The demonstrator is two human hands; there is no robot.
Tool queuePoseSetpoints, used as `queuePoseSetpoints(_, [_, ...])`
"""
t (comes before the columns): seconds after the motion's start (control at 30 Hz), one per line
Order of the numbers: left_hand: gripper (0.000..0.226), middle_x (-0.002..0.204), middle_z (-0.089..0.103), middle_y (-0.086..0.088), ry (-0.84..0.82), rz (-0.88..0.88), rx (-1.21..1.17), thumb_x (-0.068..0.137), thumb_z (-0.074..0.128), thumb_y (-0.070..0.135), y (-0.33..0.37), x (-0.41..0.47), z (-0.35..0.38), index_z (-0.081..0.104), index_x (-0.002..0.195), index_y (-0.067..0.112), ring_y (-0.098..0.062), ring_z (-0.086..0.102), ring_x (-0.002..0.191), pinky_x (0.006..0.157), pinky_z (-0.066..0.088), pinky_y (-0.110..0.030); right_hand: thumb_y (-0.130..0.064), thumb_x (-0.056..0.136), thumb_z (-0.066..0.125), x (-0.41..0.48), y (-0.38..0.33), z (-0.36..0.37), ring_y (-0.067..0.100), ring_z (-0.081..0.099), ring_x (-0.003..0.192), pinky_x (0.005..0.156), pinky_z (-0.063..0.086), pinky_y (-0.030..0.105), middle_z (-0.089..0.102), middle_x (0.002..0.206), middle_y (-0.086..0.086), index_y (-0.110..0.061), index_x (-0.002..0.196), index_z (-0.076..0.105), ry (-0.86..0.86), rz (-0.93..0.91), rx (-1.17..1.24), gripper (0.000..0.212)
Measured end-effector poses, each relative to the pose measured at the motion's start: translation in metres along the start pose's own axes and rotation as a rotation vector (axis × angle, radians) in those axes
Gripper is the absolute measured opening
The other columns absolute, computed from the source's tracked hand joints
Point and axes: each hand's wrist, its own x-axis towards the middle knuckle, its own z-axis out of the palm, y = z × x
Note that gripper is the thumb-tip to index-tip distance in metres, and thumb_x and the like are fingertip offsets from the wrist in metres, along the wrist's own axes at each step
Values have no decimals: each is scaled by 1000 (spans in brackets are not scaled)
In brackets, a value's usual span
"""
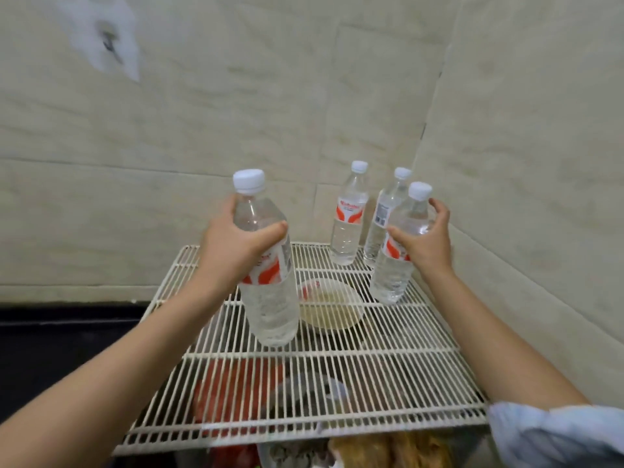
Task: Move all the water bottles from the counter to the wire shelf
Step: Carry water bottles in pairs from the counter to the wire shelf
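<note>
My left hand (233, 244) grips a clear water bottle (270, 298) with a white cap and red-and-white label, held upright just above the middle of the white wire shelf (337, 373). My right hand (427, 236) is wrapped around the shoulder of a second bottle (393, 275), whose base rests on the shelf at the right. Two more bottles stand upright at the shelf's back right corner, one with its label facing me (347, 224) and one behind my right hand's bottle (380, 228).
Tiled walls close in behind and to the right of the shelf. Under the wires lie a shallow bowl (334, 312), red items (233, 393) and other clutter. A dark counter (67, 339) runs along the left.
</note>
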Motion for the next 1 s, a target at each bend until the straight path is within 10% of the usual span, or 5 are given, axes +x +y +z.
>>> queuePoseSetpoints(0.43, [35, 86, 64, 11, 27, 6, 176, 58, 68, 39, -9, 48, 98, 49, 86, 39, -14, 66, 81, 79, 56, -45, -28, 71, 75, 51, 28, 3, 24, 54, 108, 78, 37, 26, 52, 131, 9, -16, 133, 31, -153, 84, -79, 77])
queuePoseSetpoints(0.6, [47, 88, 62, 13, -37, 7, 259, 61, 68, 46, -14, 72, 147, 46, 102, 36, -15, 64, 83, 78, 56, -44, -62, 53, 68, 53, 30, -9, 24, 56, 109, 91, 48, 46, 55, 127, 0, -35, 122, 34, -204, 99, -159, 82])
queuePoseSetpoints(1.0, [58, 106, 65, 1, -40, -65, 454, 67, 62, 55, -38, 89, 184, 45, 115, 26, -22, 62, 93, 81, 52, -41, -40, 65, 77, 59, 31, -10, 20, 61, 100, 90, 50, 44, 62, 112, -3, -29, 121, 43, -288, 70, -141, 66])
